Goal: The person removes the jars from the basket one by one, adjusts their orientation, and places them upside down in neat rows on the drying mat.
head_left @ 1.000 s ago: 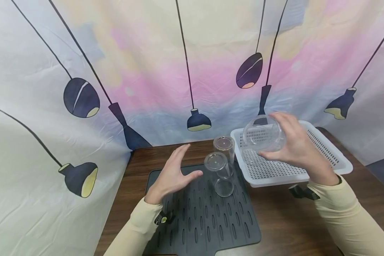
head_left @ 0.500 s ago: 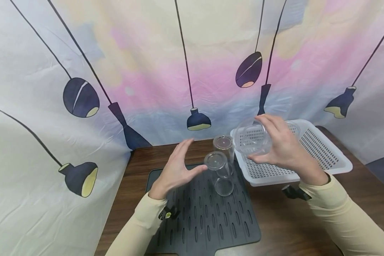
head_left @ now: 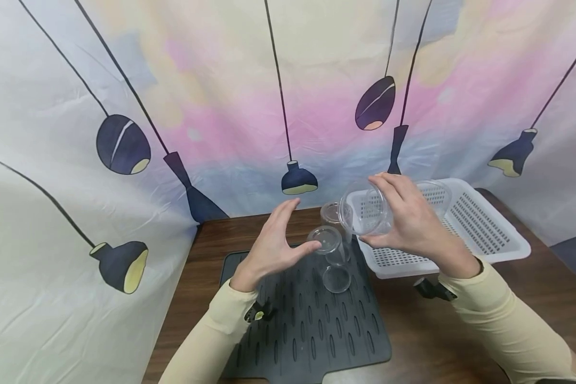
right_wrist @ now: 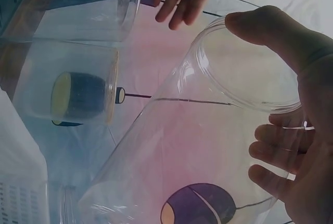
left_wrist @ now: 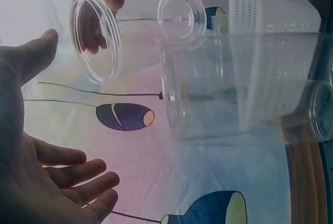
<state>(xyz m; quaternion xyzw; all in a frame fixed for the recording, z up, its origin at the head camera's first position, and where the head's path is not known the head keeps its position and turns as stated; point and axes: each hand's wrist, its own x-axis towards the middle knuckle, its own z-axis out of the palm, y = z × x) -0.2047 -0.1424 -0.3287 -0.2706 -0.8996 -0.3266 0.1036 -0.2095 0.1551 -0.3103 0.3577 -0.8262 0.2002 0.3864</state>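
A clear jar (head_left: pixel 362 213) with a ringed mouth is gripped near its rim by my right hand (head_left: pixel 415 226), in the air over the left part of the basket. In the right wrist view the thumb and curled fingers span the mouth of this jar (right_wrist: pixel 171 125), which tilts. My left hand (head_left: pixel 271 248), fingers and thumb spread and holding nothing, hovers above the mat. Just right of it, two more clear jars stand on the dark mat: a nearer one (head_left: pixel 325 241) and a farther one (head_left: pixel 332 212), seemingly bottom up. The held jar partly covers the farther one.
A white perforated basket (head_left: pixel 480 213) sits at the table's back right. The dark ridged drying mat (head_left: pixel 312 330) covers the middle of the wooden table (head_left: pixel 427 330). A printed cloth with lamp drawings (head_left: pixel 230 122) hangs behind and at the left.
My right hand has carried the jar leftward, from over the basket toward the standing jars. My left hand has moved a little to the right and up, its fingers still spread.
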